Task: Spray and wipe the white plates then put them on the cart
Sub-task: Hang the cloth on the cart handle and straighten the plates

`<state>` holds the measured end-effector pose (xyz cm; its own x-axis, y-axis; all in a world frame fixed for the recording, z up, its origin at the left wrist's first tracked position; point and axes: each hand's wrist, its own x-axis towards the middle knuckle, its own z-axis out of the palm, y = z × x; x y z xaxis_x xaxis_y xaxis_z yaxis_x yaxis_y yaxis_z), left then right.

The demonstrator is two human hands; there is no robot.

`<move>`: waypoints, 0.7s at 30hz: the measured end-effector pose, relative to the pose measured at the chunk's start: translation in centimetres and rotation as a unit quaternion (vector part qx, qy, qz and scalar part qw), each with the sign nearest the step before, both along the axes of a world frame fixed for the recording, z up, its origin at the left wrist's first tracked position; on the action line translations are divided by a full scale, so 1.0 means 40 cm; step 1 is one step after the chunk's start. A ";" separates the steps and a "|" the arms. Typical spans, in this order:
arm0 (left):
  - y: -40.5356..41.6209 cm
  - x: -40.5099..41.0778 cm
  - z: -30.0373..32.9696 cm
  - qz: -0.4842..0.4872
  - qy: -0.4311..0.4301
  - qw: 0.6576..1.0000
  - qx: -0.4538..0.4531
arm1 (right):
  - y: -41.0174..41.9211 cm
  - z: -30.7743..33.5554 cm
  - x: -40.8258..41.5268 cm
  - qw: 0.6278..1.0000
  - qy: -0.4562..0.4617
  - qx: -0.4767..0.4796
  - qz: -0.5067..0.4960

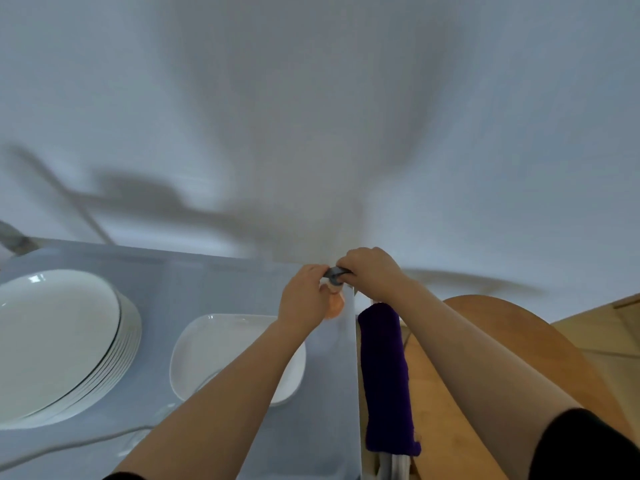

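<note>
Both hands, left hand (304, 292) and right hand (369, 268), grip what looks like a spray bottle (334, 289) beyond one white plate (214, 348).

Domestic dining or kitchen area. Indicators: stack of white plates (59, 344) on pale bench (214, 282) left of the grip, purple towel (384, 379) hung just right, wood floor (595, 327) beyond, plain white wall (311, 98) behind.
</note>
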<state>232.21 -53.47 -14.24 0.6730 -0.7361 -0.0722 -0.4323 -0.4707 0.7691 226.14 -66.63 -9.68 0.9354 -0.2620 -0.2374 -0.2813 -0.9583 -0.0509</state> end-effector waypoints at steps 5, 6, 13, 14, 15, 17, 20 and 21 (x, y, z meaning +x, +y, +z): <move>0.013 0.015 -0.009 -0.001 0.008 1.000 0.008 | 0.021 0.001 0.009 1.000 0.004 0.017 -0.026; 0.018 0.018 -0.009 0.003 0.013 1.000 0.013 | 0.027 0.002 0.010 0.999 0.005 0.013 -0.033; 0.155 0.037 -0.019 0.090 0.036 0.995 -0.008 | 0.115 0.007 -0.026 0.977 -0.185 0.061 -0.081; 0.195 0.041 -0.025 0.121 0.034 0.992 -0.015 | 0.151 0.002 -0.042 0.954 -0.240 0.133 -0.123; 0.240 0.042 -0.032 0.156 0.032 0.987 -0.024 | 0.195 -0.005 -0.061 0.916 -0.273 0.235 -0.175; 0.332 0.045 -0.048 0.226 0.029 0.973 -0.037 | 0.283 -0.041 -0.108 0.830 -0.276 0.404 -0.266; 0.465 0.041 -0.080 0.298 0.042 0.954 -0.005 | 0.376 -0.133 -0.190 0.798 -0.190 0.435 -0.372; 0.501 0.040 -0.090 0.311 0.061 0.948 0.009 | 0.396 -0.158 -0.210 0.777 -0.166 0.455 -0.402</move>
